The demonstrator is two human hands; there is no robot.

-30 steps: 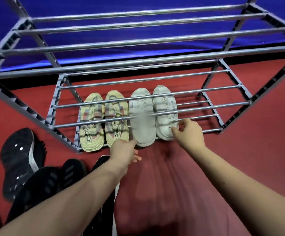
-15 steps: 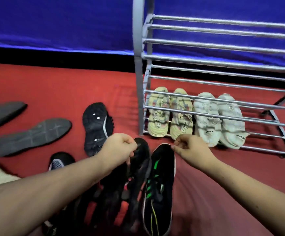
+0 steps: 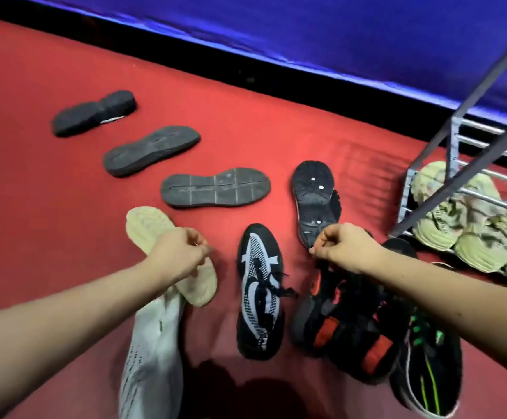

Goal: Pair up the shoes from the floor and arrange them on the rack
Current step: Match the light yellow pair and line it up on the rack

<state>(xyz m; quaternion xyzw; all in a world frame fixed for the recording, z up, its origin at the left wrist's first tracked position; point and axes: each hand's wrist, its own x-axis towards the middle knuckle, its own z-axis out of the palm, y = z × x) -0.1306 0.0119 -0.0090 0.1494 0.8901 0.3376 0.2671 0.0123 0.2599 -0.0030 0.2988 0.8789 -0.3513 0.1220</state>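
The red carpeted floor is running back to a blue wall, and the grey metal rack at the right is carrying a yellow-green knit pair on its lowest tier. Most of the sorting is probably remaining, since upturned dark grey soles, a black-and-white knit sneaker and others are lying loose. The left hand is hovering clenched and empty over a beige-soled shoe, and the right hand likewise over black-and-red sneakers; open carpet is lying leftward, while the rack's post is crowding the right.
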